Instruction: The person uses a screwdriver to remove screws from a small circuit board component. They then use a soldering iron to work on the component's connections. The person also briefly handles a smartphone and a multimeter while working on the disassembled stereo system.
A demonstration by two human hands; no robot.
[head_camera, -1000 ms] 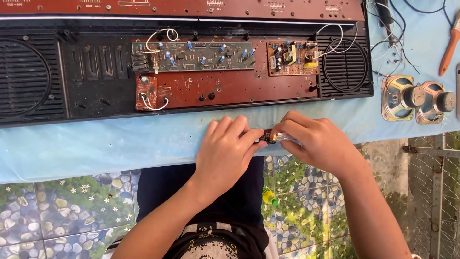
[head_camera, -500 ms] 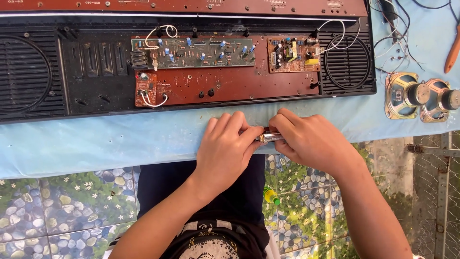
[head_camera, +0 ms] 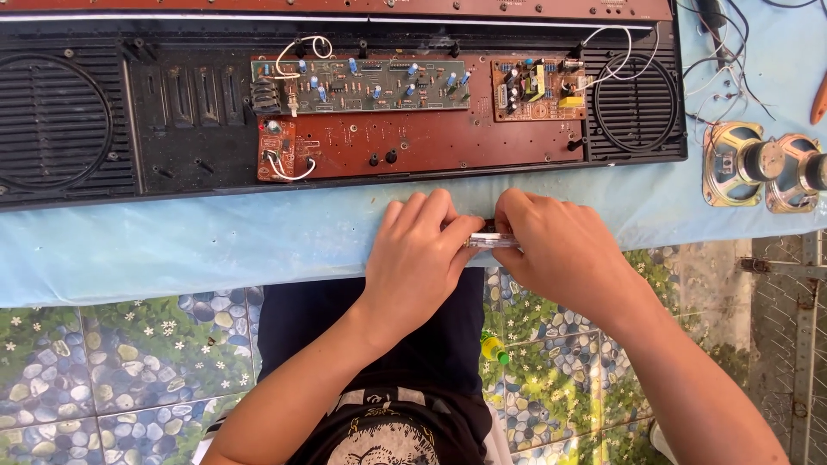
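Left hand [head_camera: 419, 251] and right hand [head_camera: 564, 250] together at the tabletop [head_camera: 172, 250] edge, just below the opened radio [head_camera: 345, 112]. Small clear part [head_camera: 493, 242] pinched between both, fingers closed on its two ends. Two speakers [head_camera: 767, 168] right of the radio.

Small clear plastic piece [head_camera: 493, 241], lying level, pinched at both ends, over table edge

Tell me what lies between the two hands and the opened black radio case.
In the head view, only a bare strip of light blue table cloth separates the left hand and right hand, both gripping a small clear part, from the opened black radio case.
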